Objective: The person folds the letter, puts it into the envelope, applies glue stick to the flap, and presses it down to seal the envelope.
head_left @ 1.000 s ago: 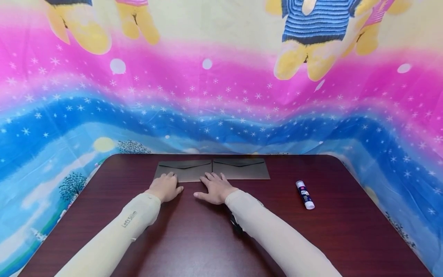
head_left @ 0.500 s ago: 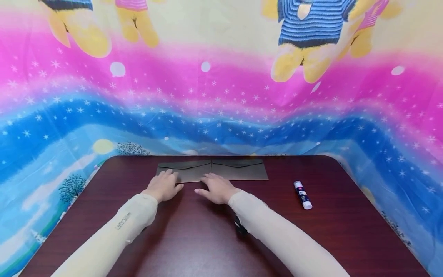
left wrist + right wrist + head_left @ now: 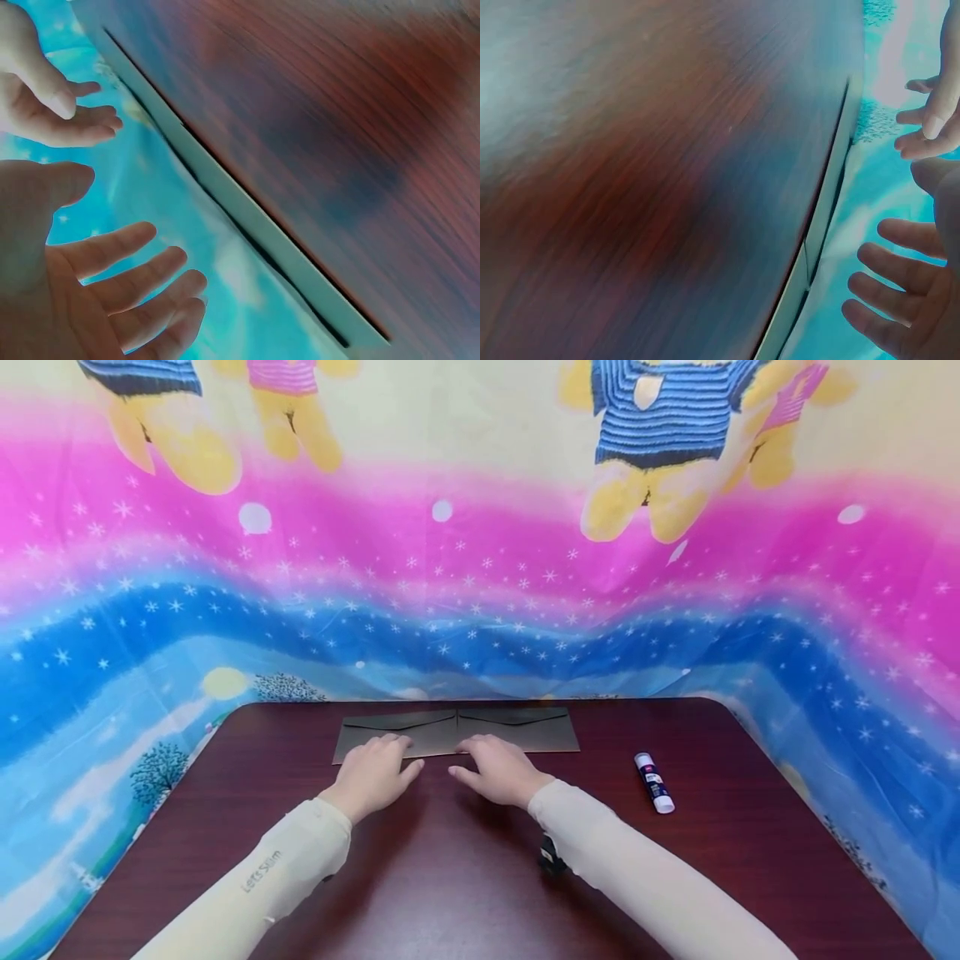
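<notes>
Two grey-brown envelopes lie side by side at the far side of the table, flaps toward the back: a left envelope [image 3: 431, 742] and a right envelope [image 3: 551, 740]. My left hand [image 3: 375, 775] hovers by the left envelope's front edge, fingers relaxed and holding nothing. Just beside it, my right hand [image 3: 504, 770] is raised near where the envelopes meet and covers a bit of their front edge. In the left wrist view the left hand [image 3: 120, 292] shows spread, bent fingers, off the table. The right wrist view shows the right hand [image 3: 900, 277] likewise lifted, palm bare.
A glue stick [image 3: 655, 783] with a white cap lies on the dark red wooden table [image 3: 450, 877], right of the hands. Behind the table hangs a colourful cloth [image 3: 450, 568] with bears and snowflakes. A black strap device [image 3: 551, 856] sits under the right sleeve.
Both hands have come up off the envelopes and shifted right, the left one closer to the right. More of the left envelope's near left corner shows. The glue stick stays where it lay.
</notes>
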`<state>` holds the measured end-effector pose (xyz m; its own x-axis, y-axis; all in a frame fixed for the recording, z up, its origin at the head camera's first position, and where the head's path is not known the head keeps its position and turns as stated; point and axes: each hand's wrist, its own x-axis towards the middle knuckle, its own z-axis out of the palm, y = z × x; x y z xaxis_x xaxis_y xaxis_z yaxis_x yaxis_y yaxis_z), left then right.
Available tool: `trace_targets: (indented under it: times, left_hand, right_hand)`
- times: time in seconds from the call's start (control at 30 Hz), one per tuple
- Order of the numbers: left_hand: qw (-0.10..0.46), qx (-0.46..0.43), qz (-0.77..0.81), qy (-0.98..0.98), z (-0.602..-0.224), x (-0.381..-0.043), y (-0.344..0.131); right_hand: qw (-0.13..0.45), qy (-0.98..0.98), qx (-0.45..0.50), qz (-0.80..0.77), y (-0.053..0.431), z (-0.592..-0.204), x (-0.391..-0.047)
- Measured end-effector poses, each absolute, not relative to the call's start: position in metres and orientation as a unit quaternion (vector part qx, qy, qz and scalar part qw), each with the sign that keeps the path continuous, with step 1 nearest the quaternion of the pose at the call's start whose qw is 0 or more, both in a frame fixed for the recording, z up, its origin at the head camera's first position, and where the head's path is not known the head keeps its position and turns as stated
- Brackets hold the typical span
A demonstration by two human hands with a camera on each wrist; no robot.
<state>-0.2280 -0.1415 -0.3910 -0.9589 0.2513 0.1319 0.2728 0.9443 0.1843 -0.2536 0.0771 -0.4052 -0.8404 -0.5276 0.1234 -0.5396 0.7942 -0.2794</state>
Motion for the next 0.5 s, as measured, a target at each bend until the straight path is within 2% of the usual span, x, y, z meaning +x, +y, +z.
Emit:
trace_targets:
  times: [0.5]
  left_hand:
    - [0.110, -0.169, -0.119, -0.972, -0.382, -0.193, -0.113]
  right_hand:
    - [0.047, -0.946, 0.281, 0.155, 0.115, -0.403, -0.225]
